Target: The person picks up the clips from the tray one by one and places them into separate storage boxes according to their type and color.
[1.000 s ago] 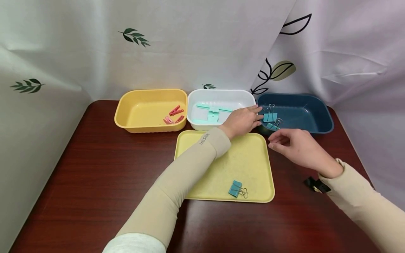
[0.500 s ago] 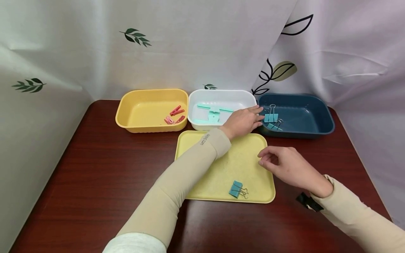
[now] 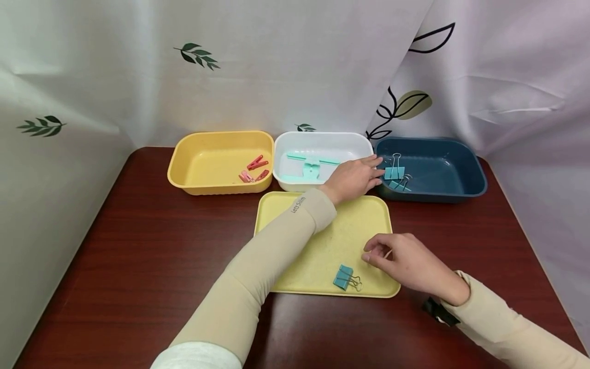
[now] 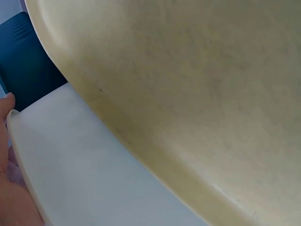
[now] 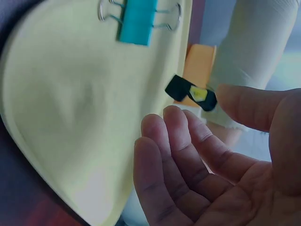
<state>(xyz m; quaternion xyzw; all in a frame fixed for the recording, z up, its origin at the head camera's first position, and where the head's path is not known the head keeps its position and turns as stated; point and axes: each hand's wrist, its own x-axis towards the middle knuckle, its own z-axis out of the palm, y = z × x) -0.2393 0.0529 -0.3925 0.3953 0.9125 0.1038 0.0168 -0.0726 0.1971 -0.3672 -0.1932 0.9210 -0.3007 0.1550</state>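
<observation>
My left hand [image 3: 352,178] rests with extended fingers over the white bin's near right corner, fingertips at the rim of the dark blue bin [image 3: 442,193]. In the left wrist view, part of the hand [image 4: 14,197] shows beside the white bin [image 4: 84,150]. My right hand [image 3: 407,261] hovers above the right side of the yellow tray [image 3: 318,261], fingers loosely bent with nothing between them. Left of its fingertips, a teal binder clip [image 3: 343,277] lies on the tray. The right wrist view shows that binder clip [image 5: 138,21] beyond the parted thumb and fingers.
Teal binder clips [image 3: 394,172] sit at the left of the blue bin. The white bin [image 3: 322,134] holds mint-green plastic pieces [image 3: 311,169]. Red and pink clothespins [image 3: 257,162] lie in the yellow bin [image 3: 221,189]. The left sleeve [image 3: 258,261] crosses the tray.
My right hand has moved from beside the blue bin toward the front left, over the tray and closer to the binder clip. The left hand has stayed in place.
</observation>
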